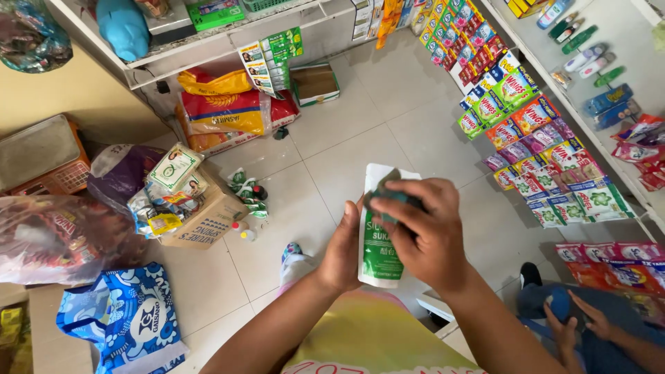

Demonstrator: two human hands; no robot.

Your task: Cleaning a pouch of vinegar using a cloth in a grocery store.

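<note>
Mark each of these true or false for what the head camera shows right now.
1. Both hands hold one white and green pouch. True.
2. The right hand presses a dark cloth on the pouch. True.
3. The left hand rests on the cardboard box. False: it supports the pouch's left edge.
4. The blue patterned bag hangs on the sachet rack. False: it lies low at the left.
5. Another person's hands show at lower right. True.

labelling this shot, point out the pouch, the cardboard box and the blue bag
pouch (379, 260), head view, green lower front
cardboard box (208, 225), head view, brown side panel
blue bag (131, 315), head view, patterned front
</note>
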